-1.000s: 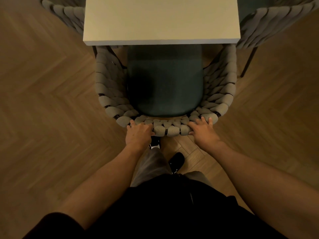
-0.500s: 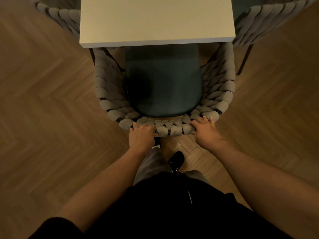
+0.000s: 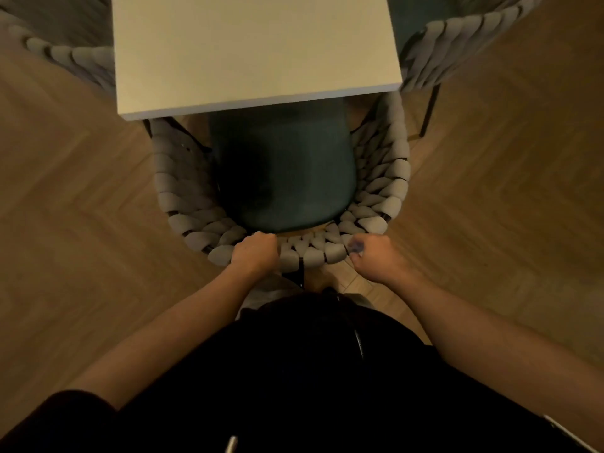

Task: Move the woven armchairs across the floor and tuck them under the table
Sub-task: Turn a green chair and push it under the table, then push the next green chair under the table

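Table (image 3: 255,50), pale rectangular top, far centre: over the last second its near edge has come to cover more of the seat, so this chair is partly tucked and, I judge, wants a little more push.
Armchair (image 3: 382,178), grey woven rope with dark green seat cushion (image 3: 281,171): front under the table, back rim near me.
Two further woven armchairs, far left (image 3: 68,60) and far right (image 3: 457,40), flank the table corners; the right one's dark leg stands close to my chair's arm.
Herringbone wood floor (image 3: 81,197).
My left hand (image 3: 255,253): curled over the back rim, gripping.
My right hand (image 3: 376,259): at the rim, blurred; cannot tell its hold.
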Demonstrator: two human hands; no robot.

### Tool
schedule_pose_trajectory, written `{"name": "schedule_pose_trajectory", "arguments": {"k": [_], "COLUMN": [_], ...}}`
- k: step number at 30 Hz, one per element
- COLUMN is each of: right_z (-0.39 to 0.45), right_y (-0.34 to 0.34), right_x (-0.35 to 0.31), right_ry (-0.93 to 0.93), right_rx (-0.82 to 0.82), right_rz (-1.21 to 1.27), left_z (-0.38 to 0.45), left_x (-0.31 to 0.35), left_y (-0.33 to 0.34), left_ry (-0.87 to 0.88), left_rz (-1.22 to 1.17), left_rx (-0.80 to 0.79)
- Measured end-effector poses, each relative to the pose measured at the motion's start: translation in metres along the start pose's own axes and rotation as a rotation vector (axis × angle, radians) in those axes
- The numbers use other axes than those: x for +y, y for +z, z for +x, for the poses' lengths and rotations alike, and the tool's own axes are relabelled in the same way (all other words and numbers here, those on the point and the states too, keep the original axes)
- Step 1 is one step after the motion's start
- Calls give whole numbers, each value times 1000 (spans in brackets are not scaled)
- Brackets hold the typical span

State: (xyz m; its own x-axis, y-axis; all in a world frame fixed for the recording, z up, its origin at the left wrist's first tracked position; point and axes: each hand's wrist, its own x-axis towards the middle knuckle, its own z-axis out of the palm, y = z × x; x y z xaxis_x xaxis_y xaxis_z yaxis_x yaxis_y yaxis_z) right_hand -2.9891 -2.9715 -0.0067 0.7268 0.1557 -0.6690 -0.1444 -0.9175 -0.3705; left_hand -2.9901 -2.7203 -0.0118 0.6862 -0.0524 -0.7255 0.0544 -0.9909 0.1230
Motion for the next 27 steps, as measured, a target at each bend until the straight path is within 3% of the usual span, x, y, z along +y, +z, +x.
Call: {"name": "schedule_pose_trajectory", "arguments": {"k": [7,14,18,22,27], "right_z": [-21,-44,-55,-60,-65], "right_y": [-26,-51,-72,-91,-116], "right_x": [42,125,182,238,289], "right_ry": [115,264,313,419,433], "right_rx": [-47,-32,-45,-6,29], "right_rz": [134,244,300,395,408], "left_z": [24,44,59,78,101], "left_x": [64,181,246,299,339], "left_y": [-18,-30,-29,-27,-31], "left_ry": [249,412,444,463,437], "left_rz": [53,82,33,144,164], "left_rx": [-65,-142,-215,-316,-319]}}
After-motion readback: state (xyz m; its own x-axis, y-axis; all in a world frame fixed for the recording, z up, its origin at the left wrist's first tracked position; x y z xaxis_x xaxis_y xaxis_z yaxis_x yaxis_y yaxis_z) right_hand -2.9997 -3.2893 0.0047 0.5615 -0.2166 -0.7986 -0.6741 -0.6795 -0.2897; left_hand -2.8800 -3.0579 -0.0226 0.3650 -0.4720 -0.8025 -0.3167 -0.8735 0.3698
